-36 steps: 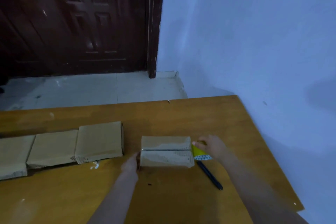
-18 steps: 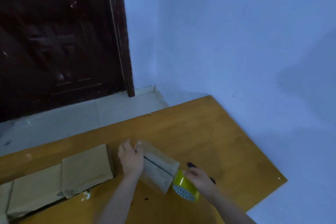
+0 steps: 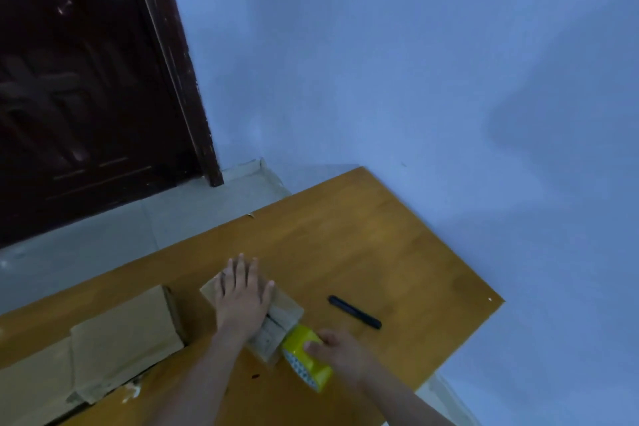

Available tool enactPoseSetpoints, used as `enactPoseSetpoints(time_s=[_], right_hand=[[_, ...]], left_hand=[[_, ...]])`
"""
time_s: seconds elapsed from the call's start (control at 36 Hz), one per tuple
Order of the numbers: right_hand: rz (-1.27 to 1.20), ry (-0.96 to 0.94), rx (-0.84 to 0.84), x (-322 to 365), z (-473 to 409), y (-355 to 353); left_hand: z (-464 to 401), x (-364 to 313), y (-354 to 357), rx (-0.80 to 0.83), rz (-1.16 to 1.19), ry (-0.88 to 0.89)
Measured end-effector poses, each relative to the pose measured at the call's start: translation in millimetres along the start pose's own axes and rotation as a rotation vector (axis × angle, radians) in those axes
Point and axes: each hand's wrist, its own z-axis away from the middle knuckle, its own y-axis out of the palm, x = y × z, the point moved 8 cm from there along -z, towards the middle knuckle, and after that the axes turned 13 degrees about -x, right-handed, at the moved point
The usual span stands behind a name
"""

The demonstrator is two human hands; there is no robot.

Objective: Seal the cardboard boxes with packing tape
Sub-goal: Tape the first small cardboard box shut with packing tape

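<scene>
- Head view: a small cardboard box (image 3: 276, 318) sits on the wooden table (image 3: 363, 245), turned at an angle, with a dark seam line showing on its top face.
- The left hand (image 3: 242, 297) lies flat on top of that box, fingers straight and spread, pressing down rather than gripping.
- The right hand (image 3: 340, 353) grasps a yellow roll of packing tape (image 3: 306, 356), fingers curled over its outer band; the roll is right against the near end of the box (whether a strip already runs onto the cardboard is hard to tell in this dim light).
- A black pen (image 3: 354, 311) lies on the table just beyond the right hand, apart from the box.
- To the left, a row of other cardboard boxes (image 3: 124, 335) lies side by side, the nearest one just beside the left forearm.
- Beyond the table edge are a pale floor (image 3: 103, 232), a dark wooden door (image 3: 79, 79) and a blue wall (image 3: 415, 79) (its paint chipped near the top).
</scene>
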Motion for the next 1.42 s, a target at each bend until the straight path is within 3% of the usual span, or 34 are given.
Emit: enactPoseSetpoints(time_s=[0.11,0.25,0.31,0.39,0.42,0.5,0.72,1.22,1.31,1.36,1.42], right_hand=[[0.229,-0.049,-0.054,-6,-2,6],[0.261,-0.026,-0.015,0,-6,17],[0.254,-0.006,-0.006,-3,-11,16],[0.19,0.003,0.012,-9,-17,18],[0.196,-0.003,0.019,-8,-17,17],[0.193,-0.057,0.032,-11,-25,21],[0.149,-0.048,0.176,-25,-21,24],[0.242,-0.257,0.307,-34,-28,16],[0.296,-0.354,0.028,-28,-56,-28],[0.516,-0.455,-0.193,-24,-78,-59],[0.731,-0.457,-0.21,-32,-97,-72]], left_hand=[[0,-1,0,0.009,-0.007,-0.004],[0,4,3,-0.012,0.036,-0.012],[1,0,-10,-0.15,0.127,0.012],[17,-22,-34,-0.477,0.159,0.25],[25,-30,-33,-0.495,0.165,0.335],[50,-40,-25,-0.449,0.138,0.401],[93,-41,-7,-0.3,-0.005,0.187],[105,-43,10,-0.112,-0.079,-0.01],[106,-41,14,-0.119,-0.059,-0.003],[106,-40,15,-0.118,-0.052,-0.007],[106,-39,15,-0.117,-0.045,-0.016]])
